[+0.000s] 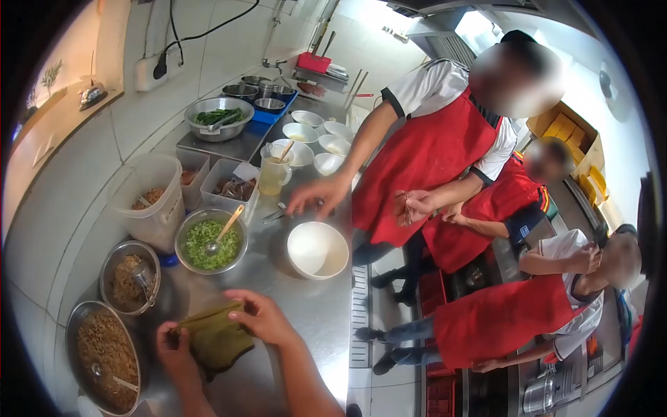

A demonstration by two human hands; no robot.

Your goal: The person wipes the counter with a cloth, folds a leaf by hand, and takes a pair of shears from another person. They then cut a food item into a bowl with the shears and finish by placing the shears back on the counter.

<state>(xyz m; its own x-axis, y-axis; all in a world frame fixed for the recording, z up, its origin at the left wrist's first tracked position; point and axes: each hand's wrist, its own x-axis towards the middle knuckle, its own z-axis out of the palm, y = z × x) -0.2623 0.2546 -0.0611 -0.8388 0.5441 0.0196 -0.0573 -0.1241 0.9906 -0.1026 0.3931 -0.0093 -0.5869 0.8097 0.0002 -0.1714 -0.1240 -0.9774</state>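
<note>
An olive-green folded cloth [219, 340] is stretched between my hands above the steel counter [278, 260]. My left hand [175, 351] pinches its left corner. On the other side, my right hand [265, 316] grips the upper right edge between thumb and fingers. Just beyond the cloth stands a metal bowl of chopped green onion [201, 254] with a spoon in it. A white bowl [318, 251] sits farther right, near the counter edge. To the left of my hands are a metal bowl of shredded food [128, 278] and a larger pan of minced food [104, 340].
A co-worker's hand [321, 196] reaches over the counter behind the white bowl. Several people in red aprons stand to the right. A measuring jug [274, 174], plastic tubs [229, 182], small white bowls [302, 132] and a bowl of leafy greens [219, 118] fill the far counter.
</note>
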